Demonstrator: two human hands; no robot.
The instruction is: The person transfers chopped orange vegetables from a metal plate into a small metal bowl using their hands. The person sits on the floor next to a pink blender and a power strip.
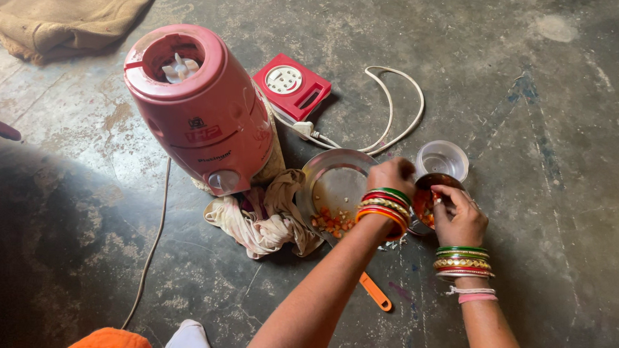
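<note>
My left hand (392,175) is curled into a fist over the gap between a steel plate (333,169) and a steel jar (425,207). What its fingers enclose is hidden. My right hand (460,219) grips the jar's near rim, fingers hooked over the edge. The jar holds chopped red and orange pieces. More chopped pieces (332,221) lie on the plate's near side. Both wrists wear several coloured bangles.
A pink mixer base (202,108) stands on a crumpled cloth (267,220) to the left. Behind it are a red socket box (292,85) and a looped white cord (394,108). A clear plastic lid (442,159) lies beyond the jar. An orange handle (376,291) sticks out under my left forearm.
</note>
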